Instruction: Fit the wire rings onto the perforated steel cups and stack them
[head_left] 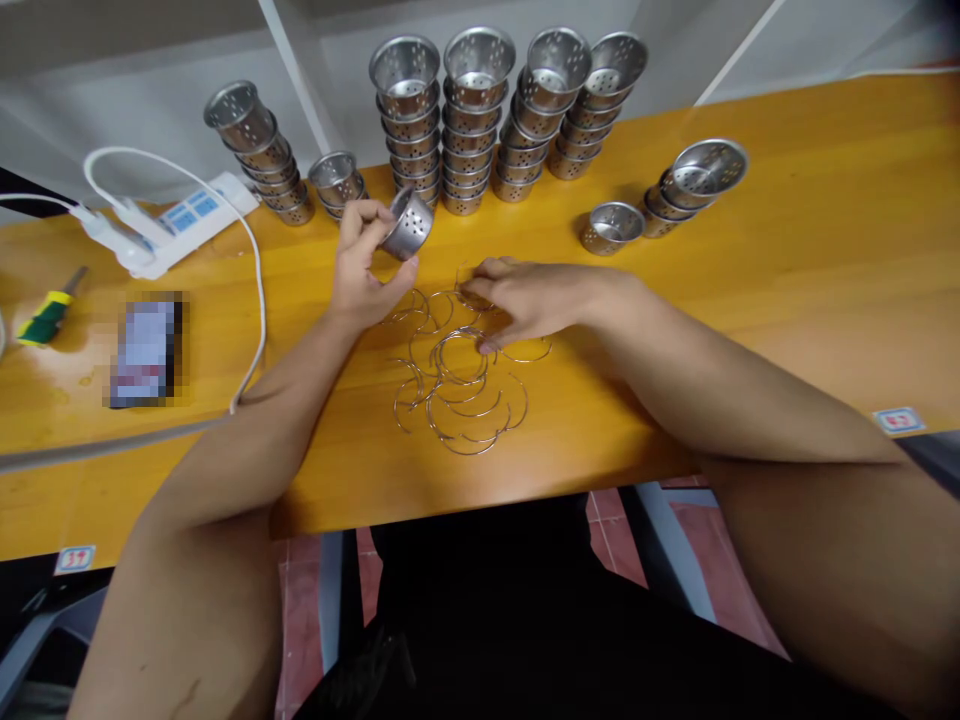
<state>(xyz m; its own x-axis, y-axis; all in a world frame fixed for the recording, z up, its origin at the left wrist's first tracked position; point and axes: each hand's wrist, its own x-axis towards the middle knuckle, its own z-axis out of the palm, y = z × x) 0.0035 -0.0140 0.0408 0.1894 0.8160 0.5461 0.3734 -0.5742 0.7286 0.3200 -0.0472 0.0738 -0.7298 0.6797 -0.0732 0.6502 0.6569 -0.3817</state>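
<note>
My left hand (pixel 364 265) grips a small perforated metal cup (pixel 412 224) between thumb and fingers, tilted and raised off the table. My right hand (pixel 529 292) reaches over a loose pile of thin wire rings (pixel 461 357) on the wooden table. Its thumb and fingers are apart and its fingertips lie at the upper right part of the pile, touching the wires. Many of the rings look like open hoops, overlapping each other. Whether a wire is under the right fingertips is hidden.
Tall stacks of perforated cups (pixel 480 120) line the back, with a leaning stack (pixel 259 150) and a short stack (pixel 337 182) to the left. At right stand a single cup (pixel 611 228) and a tilted stack (pixel 694 180). A power strip (pixel 191 225), phone (pixel 146 350) and screwdriver (pixel 49 315) lie left.
</note>
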